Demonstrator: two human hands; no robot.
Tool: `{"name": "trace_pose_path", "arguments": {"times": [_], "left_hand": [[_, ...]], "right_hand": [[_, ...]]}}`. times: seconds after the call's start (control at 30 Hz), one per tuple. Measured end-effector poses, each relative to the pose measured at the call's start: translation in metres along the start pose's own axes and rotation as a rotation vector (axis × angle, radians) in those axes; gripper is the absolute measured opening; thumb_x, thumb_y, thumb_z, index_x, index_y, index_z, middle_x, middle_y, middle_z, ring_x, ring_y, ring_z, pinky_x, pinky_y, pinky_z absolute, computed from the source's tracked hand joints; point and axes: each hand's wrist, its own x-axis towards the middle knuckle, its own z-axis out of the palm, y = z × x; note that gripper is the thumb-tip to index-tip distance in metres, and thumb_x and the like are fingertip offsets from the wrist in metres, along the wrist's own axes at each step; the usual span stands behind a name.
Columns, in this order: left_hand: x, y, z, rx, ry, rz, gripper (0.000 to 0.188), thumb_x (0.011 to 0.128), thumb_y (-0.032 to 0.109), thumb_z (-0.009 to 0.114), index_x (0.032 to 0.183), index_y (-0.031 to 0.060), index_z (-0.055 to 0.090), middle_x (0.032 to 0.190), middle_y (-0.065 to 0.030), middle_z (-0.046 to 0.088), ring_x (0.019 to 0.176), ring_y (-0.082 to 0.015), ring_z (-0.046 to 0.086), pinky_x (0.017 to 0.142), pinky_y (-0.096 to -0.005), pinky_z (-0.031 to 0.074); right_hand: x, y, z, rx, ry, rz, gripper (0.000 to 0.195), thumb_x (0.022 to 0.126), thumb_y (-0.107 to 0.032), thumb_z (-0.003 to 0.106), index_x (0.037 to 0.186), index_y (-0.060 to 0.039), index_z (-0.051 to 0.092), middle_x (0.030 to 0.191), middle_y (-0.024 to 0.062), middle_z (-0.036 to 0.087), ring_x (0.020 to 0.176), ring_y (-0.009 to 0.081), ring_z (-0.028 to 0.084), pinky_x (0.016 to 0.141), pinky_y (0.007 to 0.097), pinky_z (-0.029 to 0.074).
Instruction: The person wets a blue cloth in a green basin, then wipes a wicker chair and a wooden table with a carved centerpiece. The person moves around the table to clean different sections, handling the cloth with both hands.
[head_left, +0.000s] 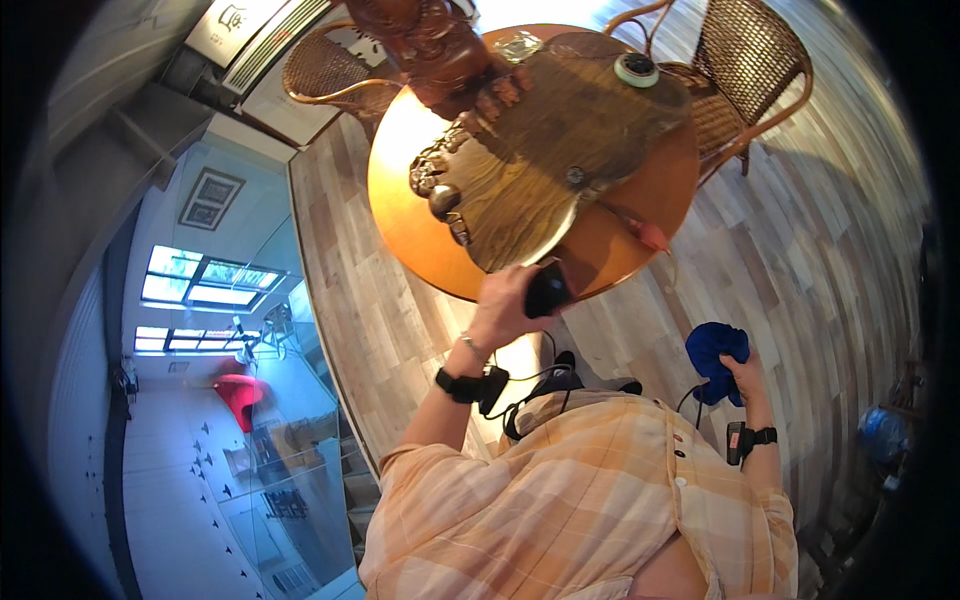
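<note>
My left hand grips a dark, flat, phone-like object at the near edge of a round wooden table. What the object is exactly, I cannot tell. Off to the right and away from the table, my right hand holds a bunched blue cloth. On the tabletop lies a carved wooden tea tray with a small round metal drain and knobbly carving along its left side. A large reddish-brown wood carving rises at the tray's far left.
A pale green round dish with dark contents and a clear glass dish stand on the far side. Something red lies by the right edge. Woven chairs flank the table. A glass panel borders the floor left, with a lower level beyond.
</note>
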Motion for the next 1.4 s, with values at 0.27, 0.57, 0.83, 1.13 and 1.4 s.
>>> {"name": "trace_pose_path", "arguments": {"times": [0.27, 0.57, 0.83, 1.13, 1.4], "left_hand": [[-0.027, -0.183, -0.075, -0.097, 0.365, -0.729, 0.042, 0.081, 0.026, 0.081, 0.107, -0.0049, 0.072, 0.088, -0.0101, 0.077, 0.076, -0.0156, 0.072, 0.07, -0.0303, 0.057], [0.023, -0.264, -0.064, 0.377, 0.173, -1.065, 0.069, 0.065, 0.059, 0.08, 0.095, -0.0031, 0.073, 0.098, -0.0248, 0.073, 0.092, -0.0386, 0.072, 0.079, -0.0472, 0.058], [0.039, -0.248, -0.051, 0.596, 0.167, -1.117, 0.084, 0.068, 0.064, 0.083, 0.119, 0.0014, 0.059, 0.12, -0.0191, 0.064, 0.11, -0.0367, 0.066, 0.088, -0.0475, 0.057], [-0.006, -0.278, -0.042, 0.734, 0.249, -0.847, 0.076, 0.072, 0.061, 0.08, 0.112, -0.0021, 0.063, 0.117, -0.0218, 0.063, 0.107, -0.0415, 0.062, 0.093, -0.0485, 0.053], [-0.022, -0.147, -0.033, 0.383, 0.577, -0.597, 0.036, 0.077, 0.01, 0.074, 0.109, -0.0016, 0.061, 0.116, -0.0229, 0.059, 0.113, -0.0412, 0.055, 0.101, -0.049, 0.043]], "right_hand": [[-0.007, -0.042, 0.053, -0.091, -0.091, -0.056, 0.049, 0.078, -0.014, 0.081, 0.121, 0.0019, 0.065, 0.108, 0.0097, 0.072, 0.096, 0.0204, 0.068, 0.089, 0.0347, 0.056], [-0.024, -0.052, 0.083, -0.032, 0.007, -0.122, 0.046, 0.074, -0.024, 0.083, 0.112, -0.0022, 0.068, 0.1, 0.0051, 0.071, 0.092, 0.0171, 0.065, 0.086, 0.0333, 0.053], [-0.004, -0.115, 0.083, -0.158, 0.31, -0.31, 0.048, 0.08, -0.018, 0.08, 0.12, 0.005, 0.065, 0.103, 0.0136, 0.073, 0.092, 0.0195, 0.068, 0.084, 0.034, 0.056], [0.121, -0.172, 0.12, -0.645, 0.535, -0.713, 0.049, 0.08, -0.016, 0.078, 0.126, -0.014, 0.06, 0.112, 0.0168, 0.071, 0.1, 0.0363, 0.07, 0.083, 0.0435, 0.057], [0.184, -0.165, 0.151, -1.09, 0.095, -0.845, 0.052, 0.084, -0.011, 0.068, 0.134, -0.0226, 0.059, 0.137, 0.0108, 0.053, 0.127, 0.0354, 0.05, 0.102, 0.0476, 0.045]]}}
